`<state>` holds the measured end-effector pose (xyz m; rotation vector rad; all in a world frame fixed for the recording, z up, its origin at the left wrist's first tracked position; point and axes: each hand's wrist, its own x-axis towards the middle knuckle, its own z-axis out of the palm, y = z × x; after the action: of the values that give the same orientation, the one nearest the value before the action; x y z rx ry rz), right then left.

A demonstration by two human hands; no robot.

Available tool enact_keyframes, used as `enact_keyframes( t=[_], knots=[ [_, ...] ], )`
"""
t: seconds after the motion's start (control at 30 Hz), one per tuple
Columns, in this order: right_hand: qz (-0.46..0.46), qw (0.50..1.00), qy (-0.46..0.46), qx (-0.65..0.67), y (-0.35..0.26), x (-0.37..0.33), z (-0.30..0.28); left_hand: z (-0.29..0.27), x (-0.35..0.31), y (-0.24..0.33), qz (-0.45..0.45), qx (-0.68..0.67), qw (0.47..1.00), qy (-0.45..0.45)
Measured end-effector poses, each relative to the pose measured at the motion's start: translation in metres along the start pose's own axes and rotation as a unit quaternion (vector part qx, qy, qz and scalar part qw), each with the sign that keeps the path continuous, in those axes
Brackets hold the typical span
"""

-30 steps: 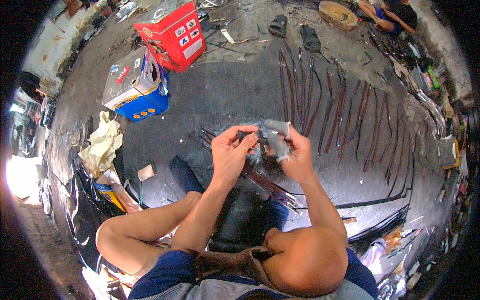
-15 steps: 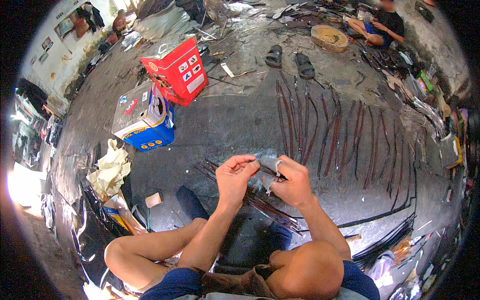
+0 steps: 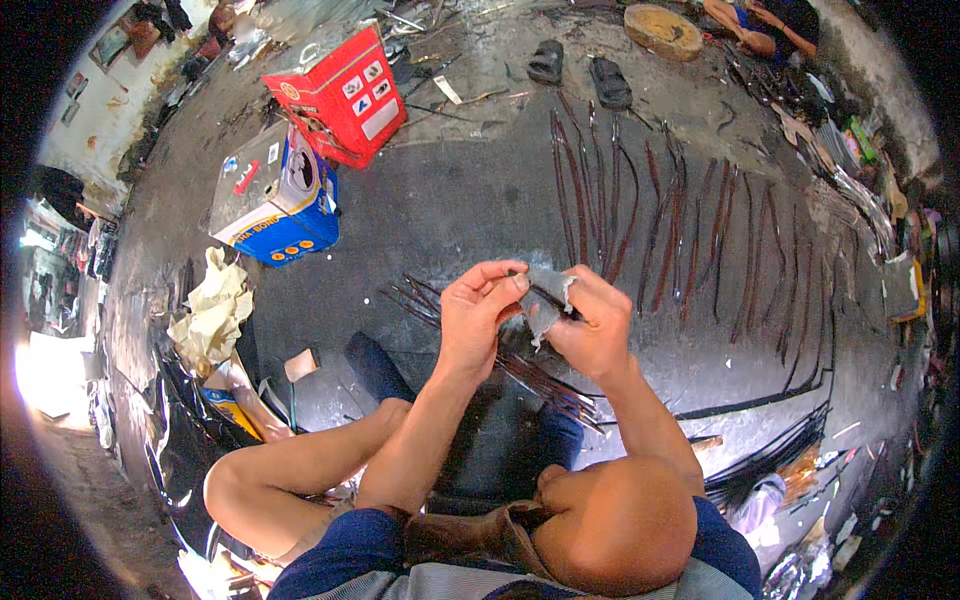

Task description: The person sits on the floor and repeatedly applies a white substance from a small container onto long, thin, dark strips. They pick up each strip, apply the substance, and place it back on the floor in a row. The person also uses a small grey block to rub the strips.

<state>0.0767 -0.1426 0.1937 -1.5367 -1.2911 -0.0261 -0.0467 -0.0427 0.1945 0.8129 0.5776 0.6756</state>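
My left hand (image 3: 468,315) is raised over the floor, its thumb and forefinger pinched together at the end of a thin dark strip. Close by on the right, my right hand (image 3: 595,330) is closed on a ragged grey piece of cloth (image 3: 541,318), which is wrapped round the strip; its fingers hide part of both. Below my hands lies a bundle of shiny dark brown strips (image 3: 548,388), and its other ends (image 3: 410,298) show to the left of my left wrist. Similar glossy strips (image 3: 583,195) lie side by side on the dark mat ahead to the right.
A red box-shaped can (image 3: 345,95) and a blue and white can (image 3: 285,205) stand at the left. Crumpled cream paper (image 3: 213,315) lies nearer me. Black sandals (image 3: 546,63) and a round wooden block (image 3: 663,32) are far ahead. A person (image 3: 770,25) sits at the far right.
The view has tilted, so the floor and cans sit higher in it. My hands remain close together, and the grey cloth shows more fully between them.
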Motion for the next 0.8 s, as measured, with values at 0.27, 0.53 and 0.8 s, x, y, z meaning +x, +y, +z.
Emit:
enact_keyframes(
  t=[0.27,0.53,0.8],
  knots=[
    [-0.026,1.000,0.002,0.004,-0.005,0.001,-0.003,-0.011,0.004,-0.014,0.007,-0.037,0.999,0.002],
    [-0.124,0.990,-0.031,-0.058,-0.008,-0.017,-0.012,-0.040,0.027,0.028,0.096,0.024,0.995,0.033],
    [0.086,0.989,-0.077,-0.090,0.000,-0.106,-0.040,-0.124,0.070,0.062,0.073,0.014,0.983,0.169]
  ],
)
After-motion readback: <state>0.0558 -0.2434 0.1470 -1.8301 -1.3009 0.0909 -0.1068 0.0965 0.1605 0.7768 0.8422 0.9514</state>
